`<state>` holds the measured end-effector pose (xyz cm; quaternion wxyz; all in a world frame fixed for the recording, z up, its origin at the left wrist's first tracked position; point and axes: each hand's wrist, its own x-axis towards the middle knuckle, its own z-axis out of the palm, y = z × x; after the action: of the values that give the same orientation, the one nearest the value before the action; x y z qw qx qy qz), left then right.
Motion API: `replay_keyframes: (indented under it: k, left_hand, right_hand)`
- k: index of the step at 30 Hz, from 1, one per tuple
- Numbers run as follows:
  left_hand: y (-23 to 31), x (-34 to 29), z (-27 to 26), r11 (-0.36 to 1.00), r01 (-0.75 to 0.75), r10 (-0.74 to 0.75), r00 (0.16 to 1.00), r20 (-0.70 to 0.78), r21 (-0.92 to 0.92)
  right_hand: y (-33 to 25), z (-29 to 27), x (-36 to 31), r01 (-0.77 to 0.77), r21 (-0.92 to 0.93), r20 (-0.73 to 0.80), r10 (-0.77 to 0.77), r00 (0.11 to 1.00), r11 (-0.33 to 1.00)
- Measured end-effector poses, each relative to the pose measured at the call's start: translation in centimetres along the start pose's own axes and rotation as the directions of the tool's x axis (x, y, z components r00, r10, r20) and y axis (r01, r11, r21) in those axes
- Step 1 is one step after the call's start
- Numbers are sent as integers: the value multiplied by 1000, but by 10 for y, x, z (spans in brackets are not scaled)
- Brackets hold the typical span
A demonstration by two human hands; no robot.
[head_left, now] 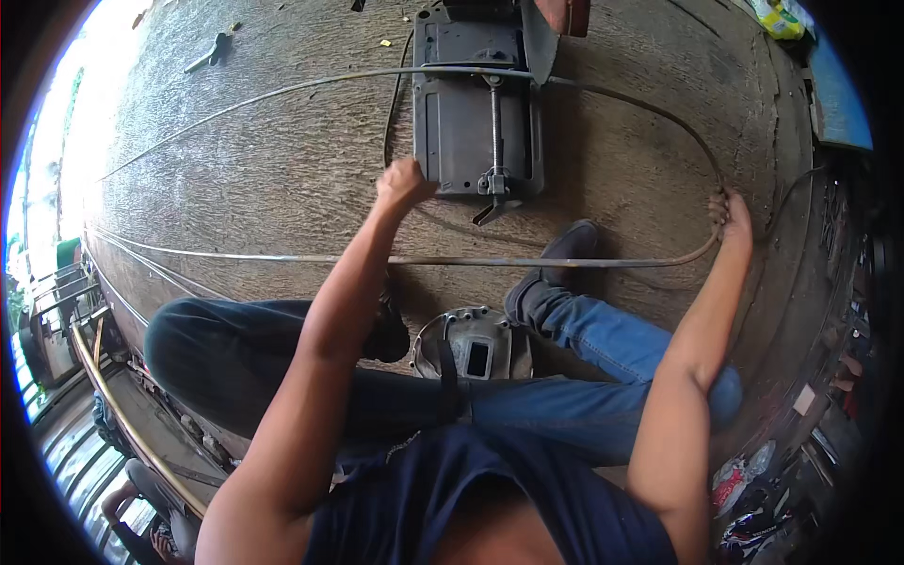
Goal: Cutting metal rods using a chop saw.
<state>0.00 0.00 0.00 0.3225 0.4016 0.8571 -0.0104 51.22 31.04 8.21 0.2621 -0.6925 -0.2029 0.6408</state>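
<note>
A long thin metal rod (565, 263) is bent into a U, its curve at the right and its two lengths running left. My right hand (734, 215) is closed around the rod at that curve. The rod's far length crosses the dark metal base of a cut-off saw (452, 132), under the edge of its disc (543, 42). A clamp screw (496, 122) lies along the base. My left hand (405, 184), slightly blurred, is closed at the base's near left corner. What its fingers hold, if anything, is hidden.
A welding mask (477, 353) lies between my bent legs. My boot (565, 259) rests under the rod's near length. A dark hand tool (209, 54) lies at the far left. A cable (392, 113) runs beside the saw. Another person (141, 518) is at the lower left.
</note>
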Motion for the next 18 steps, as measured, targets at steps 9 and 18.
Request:
replay_keyframes:
  k: [9,18]
  left_hand:
    - [0,51,-93,961,-266,211,889,-407,-83]
    - [54,-4,0,863,-457,501,718,483,-215]
  right_hand:
    - [3,8,-15,14,-44,-18,-15,1000,999]
    - [2,-2,-4,-15,-48,23,16,1000,999]
